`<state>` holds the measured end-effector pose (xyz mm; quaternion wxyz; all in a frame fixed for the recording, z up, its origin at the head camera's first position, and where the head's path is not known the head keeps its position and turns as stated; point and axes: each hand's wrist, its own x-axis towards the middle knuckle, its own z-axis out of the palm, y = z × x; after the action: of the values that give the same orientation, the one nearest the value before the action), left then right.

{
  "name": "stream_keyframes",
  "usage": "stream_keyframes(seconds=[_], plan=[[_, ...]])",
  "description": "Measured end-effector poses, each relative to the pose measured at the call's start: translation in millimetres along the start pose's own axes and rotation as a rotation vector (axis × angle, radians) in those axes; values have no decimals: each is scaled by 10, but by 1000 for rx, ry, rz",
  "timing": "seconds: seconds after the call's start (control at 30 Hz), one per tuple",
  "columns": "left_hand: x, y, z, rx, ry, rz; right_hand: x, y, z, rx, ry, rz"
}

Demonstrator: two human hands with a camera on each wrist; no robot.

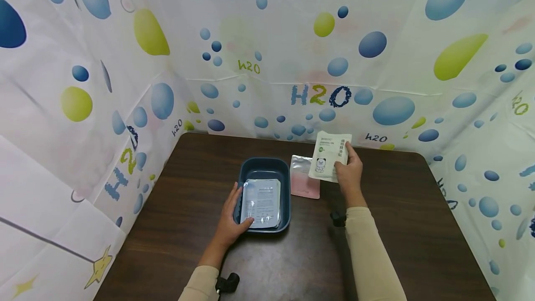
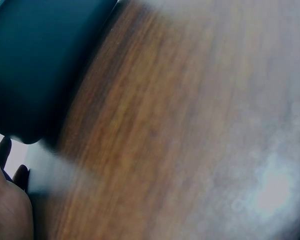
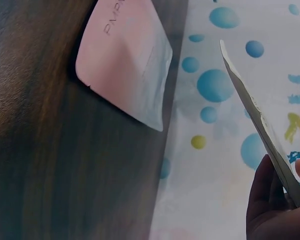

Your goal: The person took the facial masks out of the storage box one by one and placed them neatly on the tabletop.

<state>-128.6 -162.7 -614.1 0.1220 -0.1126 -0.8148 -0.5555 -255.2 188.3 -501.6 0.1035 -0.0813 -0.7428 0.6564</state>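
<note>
My right hand point(image 1: 350, 174) pinches a flat pale green pouch point(image 1: 328, 158) by its right edge, thumb in front. The pouch bears a white cartoon bear and dark print; in the right wrist view the same pouch point(image 3: 260, 125) appears edge-on. Behind it, partly covered, a pink and silver sachet point(image 1: 303, 185) lies on the table. My left hand point(image 1: 231, 219) rests against the left side and near corner of a dark blue tray point(image 1: 285, 199), fingers spread and fairly straight. Inside the tray lies a stack of silvery printed packets point(image 1: 261, 203).
The dark wooden table point(image 1: 175, 217) carries the tray and sachet near its middle. A white curtain point(image 1: 284, 50) with blue and green dots hangs behind the table and along both sides. Dark devices are strapped at both wrists.
</note>
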Motion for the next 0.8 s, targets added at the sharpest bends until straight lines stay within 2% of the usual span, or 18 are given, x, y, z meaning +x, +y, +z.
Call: stream_keyframes(seconds=[0.53,0.8], plan=[[-1,-15,7,-6,2,-2,28,216,-132,-90,45,65],[2,-19,6,-4,2,9,103,321,-241,-117,24,105]])
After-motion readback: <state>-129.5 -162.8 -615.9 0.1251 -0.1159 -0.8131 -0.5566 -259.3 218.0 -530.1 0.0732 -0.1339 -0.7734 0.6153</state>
